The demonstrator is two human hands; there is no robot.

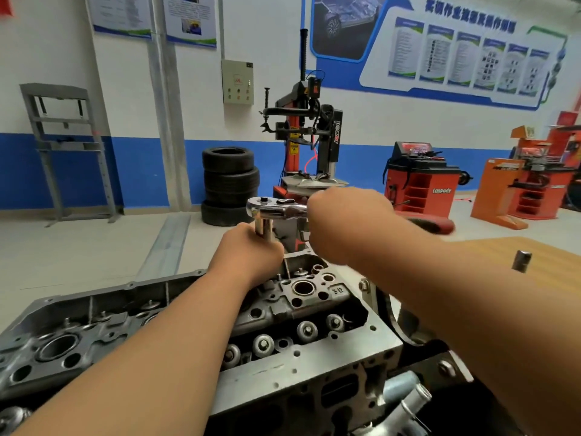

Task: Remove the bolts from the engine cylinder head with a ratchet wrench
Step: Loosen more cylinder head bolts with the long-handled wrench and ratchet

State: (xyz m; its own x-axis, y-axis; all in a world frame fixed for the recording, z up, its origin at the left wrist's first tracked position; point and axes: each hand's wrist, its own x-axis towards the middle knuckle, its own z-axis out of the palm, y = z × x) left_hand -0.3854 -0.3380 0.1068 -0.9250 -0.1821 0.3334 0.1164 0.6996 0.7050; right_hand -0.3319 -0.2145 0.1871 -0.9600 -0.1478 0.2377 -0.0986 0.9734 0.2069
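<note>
The cylinder head (188,325) lies in the foreground with its open face up, running from the lower left to the centre. The ratchet (273,207) is held above its far end, with the drive head at the left and the handle running to the right. The red end of the handle shows beyond the right wrist. A bright extension (262,226) drops straight down from the drive head toward the cylinder head. The left hand (251,250) is closed round the lower part of the extension, fingers curled about it. This hand hides the extension's lower end and whatever it seats on. The right hand (349,221) is clenched round the ratchet handle just right of the drive head. Both forearms pass over the cylinder head. At the right, a loose socket (522,261) stands upright on a wooden table (553,250). Behind, a stack of tyres (229,184) stands on the floor beside a tyre changer (308,136).
</note>
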